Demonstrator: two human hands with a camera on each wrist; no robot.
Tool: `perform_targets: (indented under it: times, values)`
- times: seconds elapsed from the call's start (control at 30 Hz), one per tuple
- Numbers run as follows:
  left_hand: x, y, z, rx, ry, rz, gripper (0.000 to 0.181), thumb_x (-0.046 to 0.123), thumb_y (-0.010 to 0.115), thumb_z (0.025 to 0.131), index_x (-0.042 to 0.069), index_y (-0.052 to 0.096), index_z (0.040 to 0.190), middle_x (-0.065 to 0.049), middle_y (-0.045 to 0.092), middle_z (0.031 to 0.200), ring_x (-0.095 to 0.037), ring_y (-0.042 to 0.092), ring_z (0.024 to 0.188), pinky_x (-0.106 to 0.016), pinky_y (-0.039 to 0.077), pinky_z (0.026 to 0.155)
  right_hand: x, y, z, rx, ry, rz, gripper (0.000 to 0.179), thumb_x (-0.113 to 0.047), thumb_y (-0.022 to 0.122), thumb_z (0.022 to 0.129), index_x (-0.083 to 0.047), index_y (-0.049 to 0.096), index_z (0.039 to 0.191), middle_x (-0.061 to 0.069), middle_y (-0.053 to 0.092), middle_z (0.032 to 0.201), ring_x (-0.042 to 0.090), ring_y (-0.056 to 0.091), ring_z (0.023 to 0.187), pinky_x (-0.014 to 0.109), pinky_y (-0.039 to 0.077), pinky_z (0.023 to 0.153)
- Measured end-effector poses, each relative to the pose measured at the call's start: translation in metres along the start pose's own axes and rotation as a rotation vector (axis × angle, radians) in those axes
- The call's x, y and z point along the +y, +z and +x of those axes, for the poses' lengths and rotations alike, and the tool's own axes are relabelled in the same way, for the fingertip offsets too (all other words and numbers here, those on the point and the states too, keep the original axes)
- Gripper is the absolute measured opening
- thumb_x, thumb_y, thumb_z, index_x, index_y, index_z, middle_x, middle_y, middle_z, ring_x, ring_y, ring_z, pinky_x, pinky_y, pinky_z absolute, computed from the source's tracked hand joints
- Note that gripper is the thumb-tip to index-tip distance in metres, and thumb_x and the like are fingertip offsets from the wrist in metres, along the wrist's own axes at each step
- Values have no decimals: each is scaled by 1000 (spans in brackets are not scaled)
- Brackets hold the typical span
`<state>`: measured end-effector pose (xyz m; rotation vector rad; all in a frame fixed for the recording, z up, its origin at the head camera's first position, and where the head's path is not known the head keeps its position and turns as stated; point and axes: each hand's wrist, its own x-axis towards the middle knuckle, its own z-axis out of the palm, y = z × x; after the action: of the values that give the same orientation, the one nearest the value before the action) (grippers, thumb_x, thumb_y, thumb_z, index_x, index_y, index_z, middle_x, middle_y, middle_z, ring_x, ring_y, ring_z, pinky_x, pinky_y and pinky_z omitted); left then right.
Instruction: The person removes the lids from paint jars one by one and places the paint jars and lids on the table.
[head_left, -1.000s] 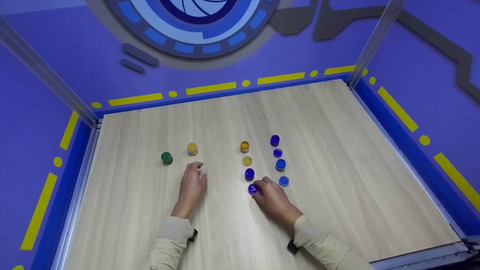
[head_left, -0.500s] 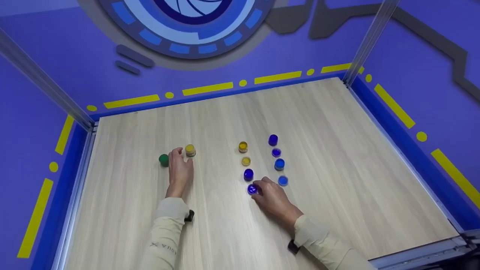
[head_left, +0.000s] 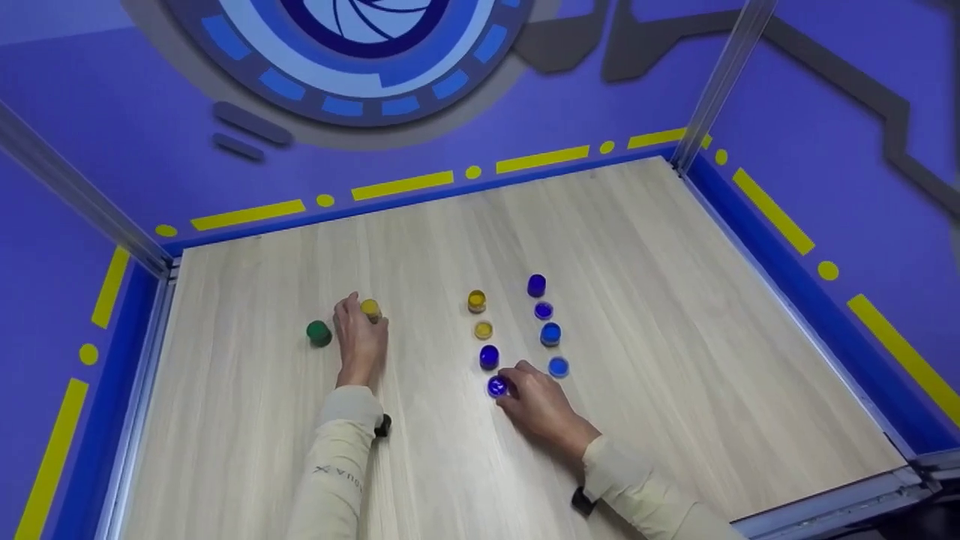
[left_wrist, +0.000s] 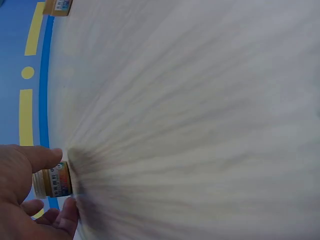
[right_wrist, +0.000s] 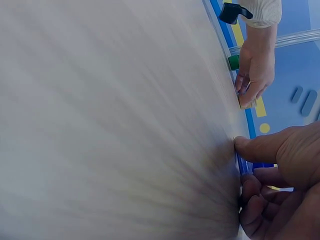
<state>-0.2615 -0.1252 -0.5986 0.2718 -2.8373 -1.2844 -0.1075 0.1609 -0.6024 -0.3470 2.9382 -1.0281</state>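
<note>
My left hand point(head_left: 361, 345) reaches around a small yellow paint jar point(head_left: 370, 310), thumb and fingers spread on either side of it. In the left wrist view the jar point(left_wrist: 57, 181) stands upright between thumb and fingers, with a gap on the finger side. A green-topped jar point(head_left: 319, 334) stands just left of that hand. My right hand point(head_left: 544, 405) pinches the edge of a violet-blue lid point(head_left: 496, 387) lying on the table; its blue rim point(right_wrist: 244, 165) shows between thumb and fingers in the right wrist view. Behind the lid stands a violet-blue jar point(head_left: 489, 357).
Open yellow jar point(head_left: 477, 301) and its yellow lid point(head_left: 483, 330) sit mid-table. To their right are a violet jar point(head_left: 536, 285), a violet lid point(head_left: 544, 310), a blue jar point(head_left: 550, 334) and a blue lid point(head_left: 558, 367). Blue panels point(head_left: 420, 142) wall the wooden table point(head_left: 637, 300).
My left hand has moved left and forward, passing close to the green-topped jar, and now surrounds the yellow jar. My right hand stays at the violet-blue lid. The head view has shifted slightly.
</note>
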Motion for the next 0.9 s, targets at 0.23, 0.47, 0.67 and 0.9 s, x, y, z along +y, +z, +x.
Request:
perform_targets:
  times: [0.23,0.47,0.67,0.9]
  values:
    - [-4,0,4,15,38,-11,64,7,65,100,4,36,157,-19,32,152,-34,33,143,-48,33,117,-3,0,0,-31,10,13,38,-15,80,90,-1,71,123,2,63,99,13,58,84,34,52,74]
    - [-2,1,5,-5,51,53,50,12,63,102,1,47,149,-18,43,142,-32,40,135,-46,37,113,-3,0,0,-22,-3,1,36,-12,80,90,1,70,122,2,63,96,13,57,82,34,51,72]
    - [-2,-1,4,-33,58,69,49,12,62,103,1,46,148,-18,48,136,-33,43,132,-47,39,111,-3,-1,0,-26,14,3,38,-14,80,90,0,70,124,1,63,98,13,58,83,34,52,74]
    - [1,-1,0,-52,27,41,48,11,62,102,0,46,146,-17,50,136,-32,44,130,-47,39,111,-1,-2,0,-40,33,15,38,-15,79,91,-1,70,125,0,61,97,13,57,83,33,51,73]
